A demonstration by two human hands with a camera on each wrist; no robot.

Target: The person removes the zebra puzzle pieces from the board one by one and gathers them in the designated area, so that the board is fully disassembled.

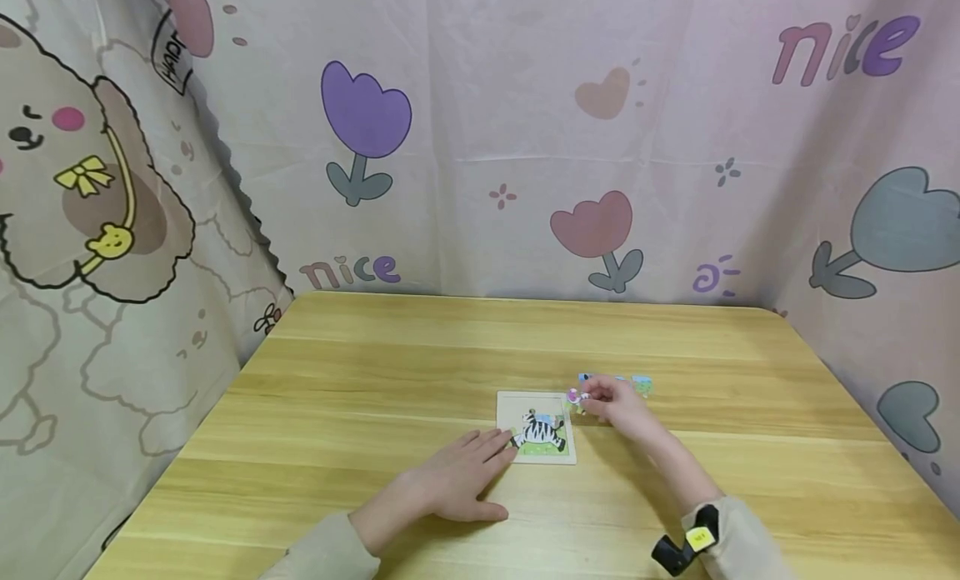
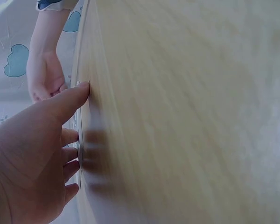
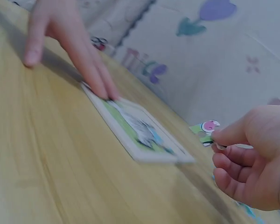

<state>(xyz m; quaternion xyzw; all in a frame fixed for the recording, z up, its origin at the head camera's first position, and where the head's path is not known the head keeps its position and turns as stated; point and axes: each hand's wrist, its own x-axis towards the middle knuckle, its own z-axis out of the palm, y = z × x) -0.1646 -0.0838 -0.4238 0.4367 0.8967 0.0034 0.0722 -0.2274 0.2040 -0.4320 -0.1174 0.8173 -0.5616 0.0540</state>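
Observation:
A shallow white-edged puzzle board [image 1: 512,405] with a partly assembled zebra picture [image 1: 542,431] lies on the table. My left hand [image 1: 467,473] rests with straight, spread fingers on the board's left edge, its thumb out on the wood. Just off the board's right side, my right hand [image 1: 617,403] pinches a small puzzle piece [image 3: 206,128] between thumb and forefinger. Pink, white and green show on that piece, and in the right wrist view it is held above the table. The left wrist view shows the left thumb and fingertips along the board's edge.
Behind the right hand lie more loose blue-green puzzle pieces [image 1: 642,385], partly covered by it. The wooden table [image 1: 360,380] reaches back to a patterned curtain [image 1: 480,147], with another curtain at the left. A black strap with a yellow tag [image 1: 701,538] circles the right wrist.

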